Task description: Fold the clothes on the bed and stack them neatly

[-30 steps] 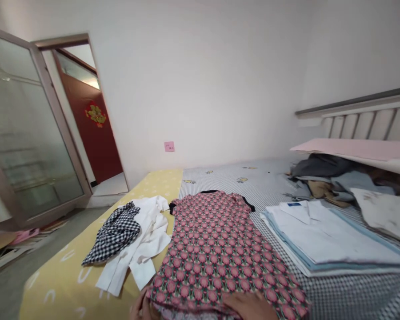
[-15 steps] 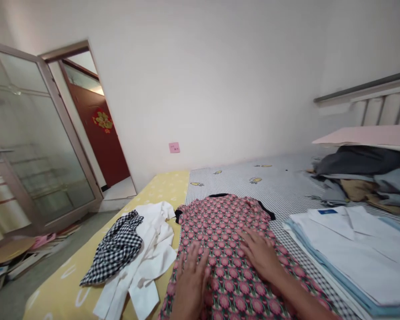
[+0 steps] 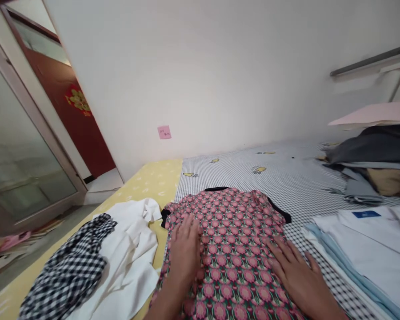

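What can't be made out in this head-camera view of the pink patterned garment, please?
In the head view:
- Pink patterned garment: its lower part is cut off by the bottom edge, and the left hand and right hand cover parts of it.
- Blue label on the folded white garment: too small to read.
- Dark clothing pile: cut off by the right edge.

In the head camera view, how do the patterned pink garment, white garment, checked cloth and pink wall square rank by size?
Patterned pink garment; then white garment and checked cloth, too alike to rank; smallest, pink wall square.
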A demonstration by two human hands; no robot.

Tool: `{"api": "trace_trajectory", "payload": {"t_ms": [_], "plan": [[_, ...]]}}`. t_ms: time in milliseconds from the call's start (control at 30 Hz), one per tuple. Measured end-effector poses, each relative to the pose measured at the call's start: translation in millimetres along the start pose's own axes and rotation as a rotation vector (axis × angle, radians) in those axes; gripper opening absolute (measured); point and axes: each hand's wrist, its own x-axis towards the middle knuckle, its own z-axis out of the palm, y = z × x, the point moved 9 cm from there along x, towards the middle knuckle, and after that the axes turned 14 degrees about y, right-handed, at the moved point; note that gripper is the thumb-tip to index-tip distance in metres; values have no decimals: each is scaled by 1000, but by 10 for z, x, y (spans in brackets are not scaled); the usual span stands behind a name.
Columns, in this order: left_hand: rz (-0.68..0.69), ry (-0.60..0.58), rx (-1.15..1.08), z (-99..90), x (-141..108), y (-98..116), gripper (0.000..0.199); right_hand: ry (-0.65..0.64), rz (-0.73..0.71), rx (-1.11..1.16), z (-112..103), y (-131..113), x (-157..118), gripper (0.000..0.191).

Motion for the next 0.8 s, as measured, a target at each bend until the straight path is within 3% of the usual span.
{"api": "trace_trajectory", "payload": {"t_ms": [67,100,167,233,333,433,600,800], "plan": [[178,-97,-71,408,93,101,54,-8,-20,-10,-2,14,-9,56],[197,-181,-75,631,98,29,53,-11,-33,-8,4,23,-20,56],[90,-302,-5,991,95,-346,47,-13,-52,-1,26,53,-46,56],[-99,-299,114,1154,108,-841,46,-9,-53,-2,47,91,-69,56],[-318,-198,271,1147,139,-1357,55,-19,-47,-12,68,120,-90,57],[-470,-155,376,1078,129,-1540,57,-44,-46,-29,71,109,-94,57],[-520,-70,487,922,-14,-1554,63,-55,-32,-44,55,70,-64,56],[-377,-73,439,693,-322,-1401,56,-145,39,-54,24,-8,1,57]]}}
